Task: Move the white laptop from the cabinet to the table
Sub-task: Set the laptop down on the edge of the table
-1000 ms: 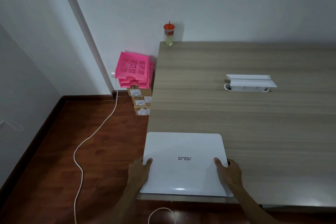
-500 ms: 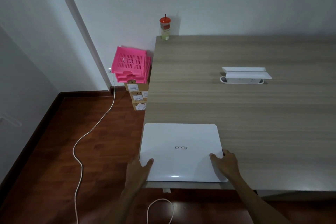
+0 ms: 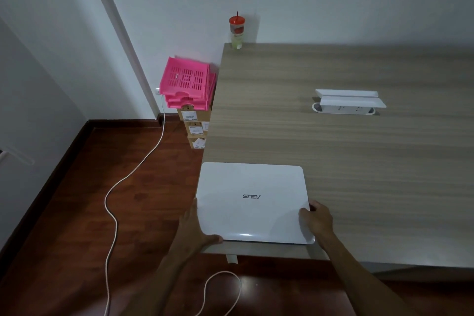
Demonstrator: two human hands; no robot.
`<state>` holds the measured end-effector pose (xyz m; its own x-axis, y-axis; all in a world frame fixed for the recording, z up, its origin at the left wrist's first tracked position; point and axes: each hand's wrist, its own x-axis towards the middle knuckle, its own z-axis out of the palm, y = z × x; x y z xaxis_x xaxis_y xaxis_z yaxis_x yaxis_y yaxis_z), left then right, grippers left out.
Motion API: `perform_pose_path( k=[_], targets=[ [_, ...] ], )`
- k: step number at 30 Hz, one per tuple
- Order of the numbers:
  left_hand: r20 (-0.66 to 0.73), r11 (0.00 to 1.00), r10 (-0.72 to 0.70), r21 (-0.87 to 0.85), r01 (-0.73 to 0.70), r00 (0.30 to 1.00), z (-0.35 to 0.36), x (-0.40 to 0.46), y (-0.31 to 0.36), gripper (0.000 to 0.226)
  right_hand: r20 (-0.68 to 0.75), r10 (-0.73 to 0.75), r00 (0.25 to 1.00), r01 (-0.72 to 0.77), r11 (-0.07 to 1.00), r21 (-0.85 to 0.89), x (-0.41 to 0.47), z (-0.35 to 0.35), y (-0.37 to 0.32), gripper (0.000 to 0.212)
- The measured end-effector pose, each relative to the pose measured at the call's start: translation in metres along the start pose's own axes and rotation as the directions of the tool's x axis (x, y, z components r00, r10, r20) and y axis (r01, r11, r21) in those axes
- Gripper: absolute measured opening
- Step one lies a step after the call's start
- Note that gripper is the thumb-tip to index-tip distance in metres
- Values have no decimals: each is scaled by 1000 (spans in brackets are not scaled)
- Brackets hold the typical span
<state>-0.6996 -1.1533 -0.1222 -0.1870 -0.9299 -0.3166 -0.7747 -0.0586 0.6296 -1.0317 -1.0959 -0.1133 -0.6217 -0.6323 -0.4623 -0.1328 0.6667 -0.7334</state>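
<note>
The closed white laptop lies flat on the near left corner of the wooden table, its lid logo facing away from me. My left hand grips its near left edge, thumb at the front corner. My right hand holds the near right edge, thumb on the lid. The cabinet is out of view.
A white power strip box sits mid-table and a red-lidded cup stands at the far left corner. Pink trays on stacked cartons stand beside the table. A white cable runs across the wooden floor.
The laptop has gone down and forward onto the table corner and now rests flat. My left hand has slid from the lid to the laptop's side edge.
</note>
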Motion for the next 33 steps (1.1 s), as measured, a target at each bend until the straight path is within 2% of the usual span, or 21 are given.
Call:
perform_pose_path(
  k=[14, 18, 21, 22, 24, 26, 30, 33],
  targets=[
    [21, 998, -39, 46, 38, 999, -4, -6, 10, 141, 30, -16, 999, 16, 1000, -25, 5, -5, 0, 38],
    [80, 984, -50, 173, 36, 996, -10, -3, 10, 140, 140, -89, 986, 107, 986, -131, 2, -11, -1, 36],
    [79, 957, -42, 289, 17, 996, -17, -3, 17, 136, 235, -165, 958, 232, 926, -298, -3, -16, -5, 31],
    [64, 949, -20, 314, -1, 998, -20, -4, 21, 132, 275, -179, 945, 274, 892, -359, -4, -18, -7, 36],
    [48, 928, 36, 368, -51, 998, -26, -6, 32, 120, 350, -181, 919, 336, 825, -455, -8, -20, -12, 58],
    [47, 907, 84, 411, -96, 995, -32, -8, 44, 111, 382, -192, 904, 373, 791, -485, -15, -23, -19, 74],
    [48, 880, 131, 455, -138, 990, -38, -16, 55, 107, 400, -235, 886, 422, 767, -483, -31, -31, -24, 76],
    [72, 866, 148, 472, -164, 986, -38, -30, 53, 115, 404, -245, 881, 438, 745, -503, -45, -37, -22, 75]
  ],
)
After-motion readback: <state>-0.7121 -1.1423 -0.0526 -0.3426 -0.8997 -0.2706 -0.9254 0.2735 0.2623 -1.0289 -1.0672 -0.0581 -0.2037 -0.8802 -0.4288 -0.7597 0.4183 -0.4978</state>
